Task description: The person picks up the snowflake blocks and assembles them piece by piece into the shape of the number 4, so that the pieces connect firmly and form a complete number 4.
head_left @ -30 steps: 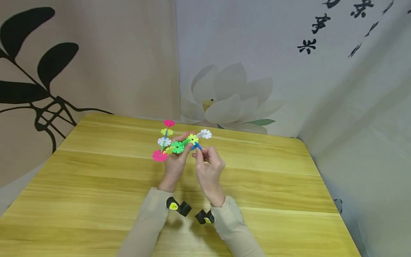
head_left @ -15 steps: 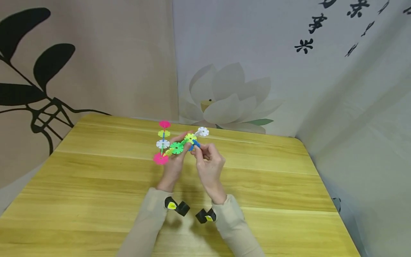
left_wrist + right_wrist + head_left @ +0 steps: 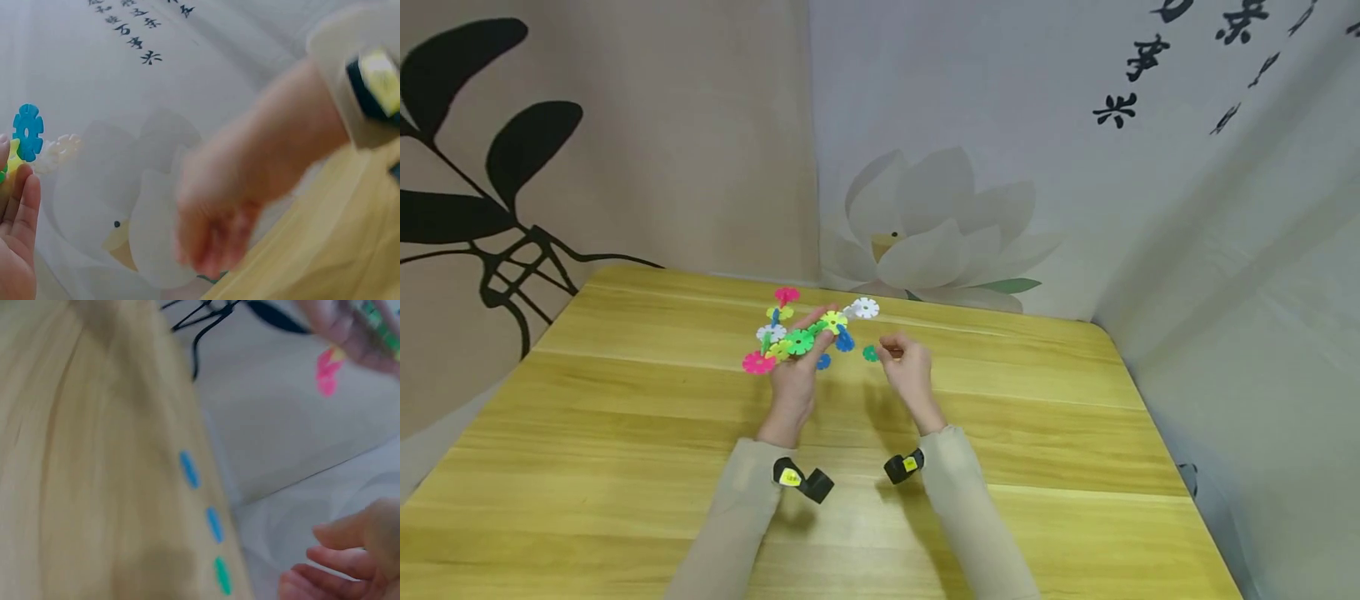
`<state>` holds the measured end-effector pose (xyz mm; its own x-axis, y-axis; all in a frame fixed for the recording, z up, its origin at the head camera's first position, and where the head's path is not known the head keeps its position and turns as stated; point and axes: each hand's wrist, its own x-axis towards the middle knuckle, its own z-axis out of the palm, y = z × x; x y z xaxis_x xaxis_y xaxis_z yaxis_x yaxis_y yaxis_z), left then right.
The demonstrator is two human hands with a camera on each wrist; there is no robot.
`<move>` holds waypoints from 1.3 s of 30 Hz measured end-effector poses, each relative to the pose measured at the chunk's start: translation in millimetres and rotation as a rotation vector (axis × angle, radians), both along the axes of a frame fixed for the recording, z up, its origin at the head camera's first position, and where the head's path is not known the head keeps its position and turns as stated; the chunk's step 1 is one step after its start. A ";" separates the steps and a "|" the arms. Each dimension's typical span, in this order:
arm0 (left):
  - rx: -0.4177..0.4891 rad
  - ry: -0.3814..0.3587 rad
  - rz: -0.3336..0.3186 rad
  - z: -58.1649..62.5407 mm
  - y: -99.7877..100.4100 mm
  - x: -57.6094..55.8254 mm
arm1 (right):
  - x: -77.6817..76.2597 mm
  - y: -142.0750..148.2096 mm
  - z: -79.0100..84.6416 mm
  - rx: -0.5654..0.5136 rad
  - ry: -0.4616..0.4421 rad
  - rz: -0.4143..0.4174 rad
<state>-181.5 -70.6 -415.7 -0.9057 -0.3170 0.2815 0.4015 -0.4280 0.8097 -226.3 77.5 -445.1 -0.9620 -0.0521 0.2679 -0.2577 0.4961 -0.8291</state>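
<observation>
My left hand (image 3: 793,387) holds a chain of linked plastic snowflake discs, with the thumb against a green disc (image 3: 800,342). Pink, yellow and white discs stand up at the chain's left end, above a larger pink disc (image 3: 758,362). At the other end are a yellow disc (image 3: 833,322), a white disc (image 3: 867,307) and a blue disc (image 3: 28,132) fixed upright. My right hand (image 3: 912,373) is apart from the chain, near a loose green disc (image 3: 870,353). Its fingers (image 3: 340,562) are relaxed, with nothing between them.
Two loose blue discs, one nearer (image 3: 214,524) the green disc and one farther (image 3: 189,469), lie in a row on the wooden table (image 3: 1037,467) near its far edge. Printed curtains hang behind the table. Each wrist wears a black camera (image 3: 904,465).
My right hand has let go of the blue disc on the chain and moved right. The left hand has shifted slightly left with the chain, and loose discs now show between the hands.
</observation>
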 end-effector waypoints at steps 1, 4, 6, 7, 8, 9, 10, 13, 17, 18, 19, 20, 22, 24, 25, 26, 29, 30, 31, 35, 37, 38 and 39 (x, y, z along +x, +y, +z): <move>0.000 0.000 -0.002 0.0 -0.6 -0.4 | -4.5 0.1 -5.5 0.040 -0.035 0.003; 0.001 0.004 -0.004 0.1 -2.2 -1.1 | -16.9 -1.1 -20.6 0.128 -0.120 0.024; -0.002 0.003 -0.005 0.1 -3.3 -1.3 | -23.1 -2.4 -28.5 0.190 -0.136 0.036; -0.003 0.006 -0.006 0.0 -3.7 -1.3 | -25.7 -3.1 -31.7 0.226 -0.135 0.041; -0.005 0.010 -0.007 -0.1 -4.2 -1.4 | -28.1 -4.1 -34.3 0.257 -0.136 0.039; -0.009 0.010 -0.010 -0.3 -4.8 -1.4 | -30.2 -5.1 -36.5 0.287 -0.142 0.033; -0.013 0.011 -0.014 -0.8 -5.1 -1.5 | -32.0 -6.1 -38.2 0.316 -0.151 0.024; -0.020 0.011 -0.027 -1.9 -5.7 -1.2 | -35.9 -9.5 -42.1 0.399 -0.186 -0.002; -0.019 0.004 -0.031 -2.1 -6.1 -0.2 | -39.4 -13.3 -44.8 0.479 -0.203 -0.018; -0.019 0.004 -0.031 -2.1 -6.1 -0.1 | -40.2 -13.9 -45.0 0.489 -0.200 -0.017; -0.017 0.003 -0.029 -2.2 -6.2 -0.1 | -40.9 -14.4 -44.8 0.498 -0.197 -0.016; -0.018 0.001 -0.030 -2.0 -6.3 0.0 | -41.7 -14.7 -44.3 0.504 -0.198 -0.016; -0.019 -0.004 -0.033 -2.0 -6.9 -0.3 | -43.7 -15.2 -42.3 0.497 -0.222 -0.025; -0.021 -0.012 -0.036 -2.0 -7.5 -0.6 | -45.9 -15.3 -39.4 0.466 -0.288 -0.027; -0.020 -0.017 -0.037 -1.9 -7.4 -0.8 | -46.7 -14.8 -37.7 0.445 -0.334 -0.029; -0.019 -0.019 -0.039 -1.7 -7.3 -0.8 | -47.6 -14.1 -36.0 0.430 -0.371 -0.033; -0.017 -0.022 -0.043 -1.0 -7.3 -0.9 | -48.9 -11.3 -33.1 0.368 -0.446 -0.031; -0.015 -0.022 -0.043 -0.7 -7.3 -0.8 | -48.6 -10.4 -33.0 0.348 -0.448 -0.029; -0.013 -0.021 -0.046 -0.6 -7.3 -0.8 | -47.8 -9.3 -33.1 0.321 -0.443 -0.028; -0.015 -0.024 -0.056 -0.2 -7.7 -0.6 | -42.3 -4.7 -37.0 0.161 -0.386 -0.024; -0.018 -0.034 -0.058 -0.7 -8.1 -0.7 | -37.3 -3.1 -37.7 0.018 -0.394 -0.018; -0.022 -0.041 -0.058 -0.9 -8.3 -0.7 | -34.0 -2.6 -36.9 -0.061 -0.401 -0.014; -0.025 -0.047 -0.058 -1.4 -8.5 -0.7 | -30.0 -2.3 -35.3 -0.142 -0.410 -0.012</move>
